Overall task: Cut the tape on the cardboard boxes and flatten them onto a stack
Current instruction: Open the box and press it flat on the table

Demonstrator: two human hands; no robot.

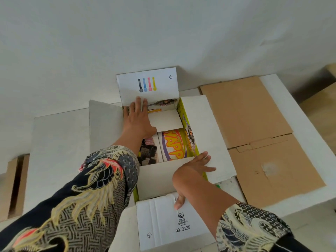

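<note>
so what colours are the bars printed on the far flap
Black, blue, pink and yellow bars on the white far flap, clear in the head view.

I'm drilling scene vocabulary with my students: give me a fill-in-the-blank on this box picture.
1. The left hand presses on the box's ____ flap.
2. The flap standing against the wall shows ____ colour bars.
3. The flattened brown cardboard lies to the ____ of the open box.

Missing words: far; four; right

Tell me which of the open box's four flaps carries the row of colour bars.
The far flap, standing up by the wall above the left hand. It shows black, blue, pink and yellow bars; the near flap bears the printed number 0073125, and the side flaps are blank.
</note>
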